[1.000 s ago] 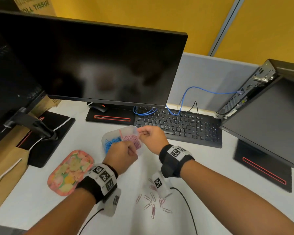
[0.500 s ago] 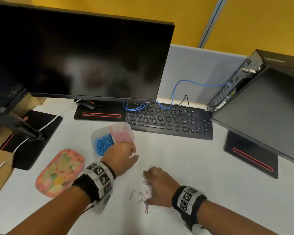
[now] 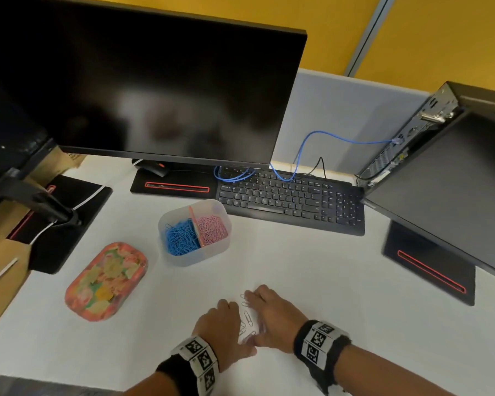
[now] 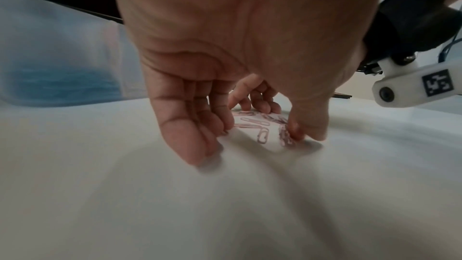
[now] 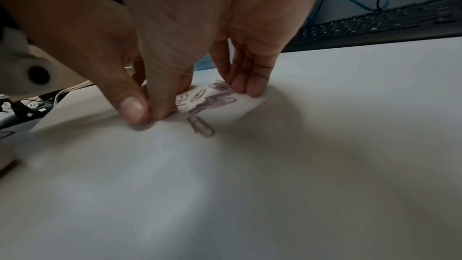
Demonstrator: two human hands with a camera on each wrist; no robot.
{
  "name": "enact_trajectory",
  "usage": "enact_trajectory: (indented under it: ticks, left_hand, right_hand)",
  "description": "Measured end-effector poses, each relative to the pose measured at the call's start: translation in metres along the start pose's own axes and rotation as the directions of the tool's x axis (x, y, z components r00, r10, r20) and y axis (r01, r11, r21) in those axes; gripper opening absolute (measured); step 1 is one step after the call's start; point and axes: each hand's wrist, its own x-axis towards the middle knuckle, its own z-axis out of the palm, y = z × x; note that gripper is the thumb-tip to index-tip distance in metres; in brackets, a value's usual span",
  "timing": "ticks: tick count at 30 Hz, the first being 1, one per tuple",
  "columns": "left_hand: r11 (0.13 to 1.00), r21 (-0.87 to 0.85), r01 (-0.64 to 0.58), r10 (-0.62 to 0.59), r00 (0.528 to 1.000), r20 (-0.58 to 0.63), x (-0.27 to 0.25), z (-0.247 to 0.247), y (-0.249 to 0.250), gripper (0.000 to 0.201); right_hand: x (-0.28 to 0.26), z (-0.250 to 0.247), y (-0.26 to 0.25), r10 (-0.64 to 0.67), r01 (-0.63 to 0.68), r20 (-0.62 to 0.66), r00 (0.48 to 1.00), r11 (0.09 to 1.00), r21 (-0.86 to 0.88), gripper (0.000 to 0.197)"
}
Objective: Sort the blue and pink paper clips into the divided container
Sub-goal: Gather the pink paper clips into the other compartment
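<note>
Hands low on the white desk (image 3: 326, 281), near edge: left hand (image 3: 222, 328) and right hand (image 3: 272, 315) palm-down, fingers straight, tips touching the surface either side of loose pink paper clips (image 3: 247, 318), nothing gripped. Far-left, the divided container (image 3: 195, 257) holds blue clips left, pink right. Keyboard (image 3: 292, 201) lettering too small to read

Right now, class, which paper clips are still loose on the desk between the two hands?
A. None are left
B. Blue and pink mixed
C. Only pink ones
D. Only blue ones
C: the loose paper clips between the left hand and right hand all look pink; the blue paper clips lie in the divided container.
</note>
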Motion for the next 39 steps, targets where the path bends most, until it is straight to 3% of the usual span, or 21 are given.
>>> enact_trajectory:
  ticks: [8, 16, 20, 23, 25, 31, 34, 39]
  left_hand:
    - [0.991, 0.075, -0.114, 0.12, 0.99, -0.071, 0.01, 0.005, -0.012, 0.04]
    - [0.96, 0.07, -0.272, 0.277, 0.958, -0.078, 0.033, -0.005, -0.025, 0.027]
    - [0.938, 0.052, -0.343, 0.347, 0.934, -0.088, 0.038, -0.008, -0.028, 0.027]
    - [0.933, -0.035, -0.359, 0.35, 0.925, -0.144, 0.037, -0.008, -0.032, 0.036]
    - [0.934, -0.06, -0.352, 0.339, 0.927, -0.161, 0.036, -0.008, -0.037, 0.044]
    - [0.924, -0.041, -0.38, 0.371, 0.917, -0.151, 0.043, -0.007, -0.043, 0.046]
    - [0.915, -0.032, -0.402, 0.393, 0.907, -0.148, 0.046, -0.006, -0.041, 0.039]
    - [0.911, -0.003, -0.411, 0.405, 0.9, -0.161, 0.048, -0.004, -0.035, 0.028]
  right_hand:
    - [0.004, -0.003, 0.003, -0.023, 0.024, -0.051, 0.998, 0.999, 0.027, 0.054]
    - [0.014, -0.002, 0.002, -0.06, 0.064, -0.08, 0.995, 0.997, 0.051, 0.014]
    - [0.011, -0.004, 0.003, -0.036, 0.044, -0.077, 0.996, 0.994, 0.101, 0.019]
    - [-0.001, -0.008, 0.01, 0.025, -0.019, -0.09, 0.996, 0.997, 0.075, 0.046]
    - [-0.015, -0.008, 0.017, 0.048, -0.044, -0.102, 0.994, 0.998, 0.041, 0.054]
    - [-0.049, -0.002, 0.03, -0.079, 0.078, -0.036, 0.996, 0.996, -0.041, 0.038]
    - [-0.047, 0.003, 0.031, -0.063, 0.063, 0.004, 0.998, 0.997, -0.051, 0.034]
    - [-0.024, 0.009, 0.024, -0.086, 0.086, -0.048, 0.995, 0.996, -0.001, 0.035]
